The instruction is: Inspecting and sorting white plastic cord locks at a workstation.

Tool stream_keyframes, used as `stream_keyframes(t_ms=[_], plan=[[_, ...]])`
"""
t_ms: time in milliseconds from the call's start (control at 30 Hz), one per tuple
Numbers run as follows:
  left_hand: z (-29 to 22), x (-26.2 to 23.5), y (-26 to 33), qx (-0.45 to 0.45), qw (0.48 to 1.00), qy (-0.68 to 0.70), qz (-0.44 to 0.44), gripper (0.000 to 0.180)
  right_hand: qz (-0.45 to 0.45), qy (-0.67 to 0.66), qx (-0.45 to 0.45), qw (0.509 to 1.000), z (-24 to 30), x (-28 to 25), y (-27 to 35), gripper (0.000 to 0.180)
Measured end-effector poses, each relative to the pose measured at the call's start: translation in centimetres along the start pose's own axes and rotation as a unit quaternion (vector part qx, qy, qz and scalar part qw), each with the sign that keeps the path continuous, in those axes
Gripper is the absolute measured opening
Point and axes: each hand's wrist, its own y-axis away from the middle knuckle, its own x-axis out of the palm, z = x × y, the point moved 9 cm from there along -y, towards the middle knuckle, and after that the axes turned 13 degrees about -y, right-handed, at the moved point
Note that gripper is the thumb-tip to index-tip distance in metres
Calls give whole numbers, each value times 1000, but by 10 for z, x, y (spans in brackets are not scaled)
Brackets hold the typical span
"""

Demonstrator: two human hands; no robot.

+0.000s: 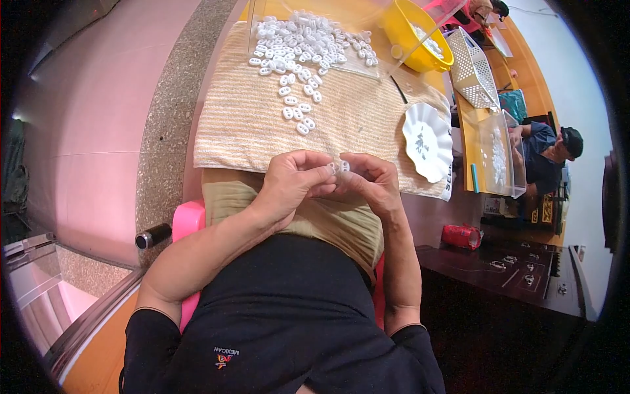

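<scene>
White pieces [344, 167] are partly hidden by both hands [290, 184].

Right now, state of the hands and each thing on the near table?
Left hand: pinching small white part
Right hand: pinching white too; joined or separate unclear
Loose white pieces: heaped far, scattered nearer
Yellow basin: open, holding white pieces
Scalloped plate: holding small dark bits
Black stick: lying on towel
Towel: spread out
</scene>
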Motion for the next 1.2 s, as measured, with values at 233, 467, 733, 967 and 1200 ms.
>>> stream_keyframes(t_ms=[233,467,733,967,1200], plan=[[0,-1,1,1,1000,-6,-4,18,-4,3,0,1000,0,0,0,32],[1,-3,-1,4,1000,-4,-4,17,-20,12,3,1000,0,-1,0,32],[-1,-2,-1,-3,1000,-5,-5,17,-23,17,9,1000,-2,-1,-1,31],[-2,-4,-1,-8,1000,-15,-14,17,-30,30,-2,999,1,0,-2,32],[0,-5,-2,-9,1000,-19,-14,18,-32,47,-4,998,-2,-2,-2,32]])
